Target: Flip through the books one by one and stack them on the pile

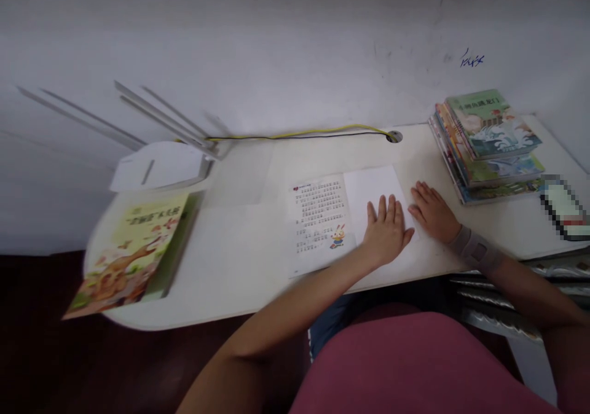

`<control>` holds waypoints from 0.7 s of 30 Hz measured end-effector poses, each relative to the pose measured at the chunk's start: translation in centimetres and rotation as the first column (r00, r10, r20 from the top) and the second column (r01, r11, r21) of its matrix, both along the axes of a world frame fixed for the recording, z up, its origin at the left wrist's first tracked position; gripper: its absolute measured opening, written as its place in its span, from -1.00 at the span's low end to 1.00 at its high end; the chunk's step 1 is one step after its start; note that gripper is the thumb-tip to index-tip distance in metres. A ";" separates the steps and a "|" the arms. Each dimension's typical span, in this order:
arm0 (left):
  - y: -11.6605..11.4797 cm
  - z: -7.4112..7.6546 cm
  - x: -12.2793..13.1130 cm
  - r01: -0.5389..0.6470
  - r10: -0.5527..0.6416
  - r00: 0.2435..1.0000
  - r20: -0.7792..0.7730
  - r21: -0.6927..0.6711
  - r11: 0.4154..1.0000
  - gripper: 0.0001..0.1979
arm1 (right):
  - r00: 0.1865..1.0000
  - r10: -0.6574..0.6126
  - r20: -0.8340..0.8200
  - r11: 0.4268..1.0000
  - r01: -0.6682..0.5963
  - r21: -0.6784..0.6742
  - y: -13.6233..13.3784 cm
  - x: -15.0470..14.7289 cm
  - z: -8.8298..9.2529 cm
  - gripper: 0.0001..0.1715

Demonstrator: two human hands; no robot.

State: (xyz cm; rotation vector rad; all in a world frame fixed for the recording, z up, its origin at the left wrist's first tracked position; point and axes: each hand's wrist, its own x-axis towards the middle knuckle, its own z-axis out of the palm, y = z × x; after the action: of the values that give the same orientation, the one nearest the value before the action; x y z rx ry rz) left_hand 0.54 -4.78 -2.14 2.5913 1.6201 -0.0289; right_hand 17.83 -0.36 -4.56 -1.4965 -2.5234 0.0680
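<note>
An open book [318,217] lies flat on the white table [239,254]. Its left page carries printed text and a small rabbit picture, while the right page looks blank. My left hand [386,233] rests palm down on the blank page, fingers stretched out and slightly apart. Just right of the book, my right hand [433,211] lies flat on the tabletop near the page's edge, fingers extended, with a grey band [477,249] round the wrist. Neither hand grips anything.
A stack of picture books [495,131] stands at the back right, near a blurred-out phone-like object [565,208]. At left are a white router [159,165] with antennas and more picture books [133,248]. A yellow cable [313,131] runs along the wall to a table hole.
</note>
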 end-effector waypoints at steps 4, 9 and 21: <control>0.0 0.0 0.1 -0.003 0.003 1.000 0.002 0.006 1.000 -0.28 | 1.000 -0.006 0.022 1.000 0.005 0.028 -0.1 -0.2 0.0 -0.32; 0.3 0.2 0.1 0.019 -0.019 1.000 0.006 -0.014 1.000 -0.29 | 1.000 0.006 0.014 0.999 -0.006 0.037 -0.1 -0.2 0.0 -0.29; 0.7 0.4 0.4 0.035 -0.034 0.999 0.009 -0.069 0.997 -0.28 | 1.000 0.004 -0.020 1.000 -0.004 -0.010 0.0 -0.3 -0.1 -0.28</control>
State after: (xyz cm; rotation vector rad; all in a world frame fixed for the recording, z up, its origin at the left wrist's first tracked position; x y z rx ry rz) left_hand 0.97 -4.05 -1.78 2.5645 1.5432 -0.0750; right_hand 17.57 -0.37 -4.66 -1.4866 -2.5146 0.0950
